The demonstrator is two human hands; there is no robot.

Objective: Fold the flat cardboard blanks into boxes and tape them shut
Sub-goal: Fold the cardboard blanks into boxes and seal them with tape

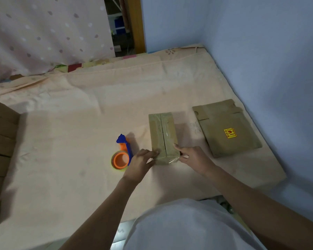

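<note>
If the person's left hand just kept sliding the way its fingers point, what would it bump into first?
Nothing new: the left hand points right and away, and its fingertips already touch the near end of the taped box. Going on, it would probably just push that box.

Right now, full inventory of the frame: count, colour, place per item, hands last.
folded box: 1, brown, taped along its top seam, centre of bed
tape dispenser: 1, orange and blue with a tape roll, left of the box
flat blanks: a stack, count unclear, brown, yellow sticker on top, right of the box
finished boxes: a stack, count unclear, brown, left edge
bed sheet: 1, peach, under everything
curtain: 1, pale with dots, top left
left hand: pressing the box's near left corner
right hand: on the box's near right corner
</note>
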